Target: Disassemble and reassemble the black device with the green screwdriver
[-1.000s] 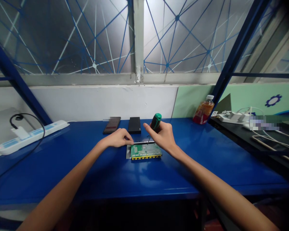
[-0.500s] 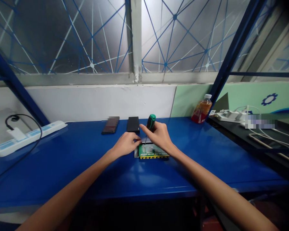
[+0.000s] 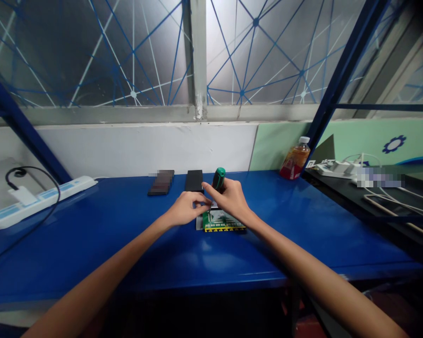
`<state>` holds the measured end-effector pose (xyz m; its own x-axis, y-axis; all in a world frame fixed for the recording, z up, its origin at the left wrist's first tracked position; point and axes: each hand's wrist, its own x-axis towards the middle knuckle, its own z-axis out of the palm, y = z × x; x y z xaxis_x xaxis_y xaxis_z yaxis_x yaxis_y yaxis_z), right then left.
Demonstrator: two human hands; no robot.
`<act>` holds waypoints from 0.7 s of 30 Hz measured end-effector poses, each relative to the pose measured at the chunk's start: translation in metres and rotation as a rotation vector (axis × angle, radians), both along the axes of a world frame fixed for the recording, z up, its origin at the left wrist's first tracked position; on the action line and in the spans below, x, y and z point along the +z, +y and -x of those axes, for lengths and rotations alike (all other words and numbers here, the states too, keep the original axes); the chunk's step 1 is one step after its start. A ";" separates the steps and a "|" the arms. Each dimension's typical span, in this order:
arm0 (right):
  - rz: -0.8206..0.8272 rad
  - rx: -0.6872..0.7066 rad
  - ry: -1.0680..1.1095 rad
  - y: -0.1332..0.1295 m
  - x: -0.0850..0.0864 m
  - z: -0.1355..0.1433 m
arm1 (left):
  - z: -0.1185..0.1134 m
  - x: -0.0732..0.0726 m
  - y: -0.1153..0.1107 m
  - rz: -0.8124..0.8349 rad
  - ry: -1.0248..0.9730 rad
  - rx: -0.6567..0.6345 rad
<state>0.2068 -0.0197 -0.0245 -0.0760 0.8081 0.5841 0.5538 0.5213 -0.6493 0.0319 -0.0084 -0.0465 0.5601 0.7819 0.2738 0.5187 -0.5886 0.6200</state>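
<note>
Closing in, left hand [image 3: 184, 208] nears screwdriver [image 3: 217, 180] over circuit board [image 3: 223, 222].

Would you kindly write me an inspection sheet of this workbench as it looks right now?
Surface: blue table, glossy.
Job's things: green circuit board flat on a metal plate; green-handled screwdriver tip down at its rear left corner.
Clutter: two dark slabs at the back; orange-filled bottle at right.
Grippers: left hand steadies the board's left edge; right hand grips the screwdriver.
Cables: black cord plugged into a white power strip.
Surroundings: netted window, blue frame, neighbouring dark bench with white cables.
</note>
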 end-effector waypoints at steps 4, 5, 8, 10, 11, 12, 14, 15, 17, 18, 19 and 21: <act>-0.004 0.005 0.001 0.000 0.000 0.000 | 0.000 0.000 0.000 0.008 -0.010 0.001; -0.007 0.005 0.001 0.000 -0.001 0.001 | 0.000 0.000 0.000 0.008 -0.008 0.003; -0.014 -0.003 -0.005 0.000 -0.001 0.001 | 0.000 0.001 0.000 0.008 0.008 0.007; -0.022 0.003 -0.016 0.000 0.000 0.001 | 0.000 0.002 0.000 0.011 0.019 0.009; -0.024 0.010 -0.022 -0.001 0.000 0.001 | 0.000 0.002 0.000 0.014 0.022 0.010; -0.028 0.017 -0.029 -0.001 0.000 0.001 | 0.000 0.002 0.000 0.017 0.023 0.010; -0.029 0.032 -0.038 -0.001 0.001 0.001 | -0.001 0.003 -0.001 0.030 0.020 0.009; -0.027 0.034 -0.042 -0.001 0.001 0.001 | -0.001 0.003 -0.001 0.037 0.014 0.009; -0.019 0.029 -0.045 0.000 0.001 0.001 | -0.002 0.002 -0.001 0.047 0.003 0.010; -0.016 0.024 -0.046 0.000 0.001 0.001 | -0.002 0.002 -0.001 0.051 0.000 0.012; -0.012 0.017 -0.046 0.000 0.001 0.001 | -0.002 0.002 -0.001 0.055 -0.003 0.013; -0.009 0.012 -0.044 0.000 0.001 0.001 | -0.002 0.002 -0.001 0.065 -0.010 0.012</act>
<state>0.2058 -0.0193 -0.0233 -0.1117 0.8016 0.5873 0.5755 0.5340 -0.6194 0.0342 -0.0096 -0.0447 0.5481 0.8048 0.2277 0.5190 -0.5407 0.6621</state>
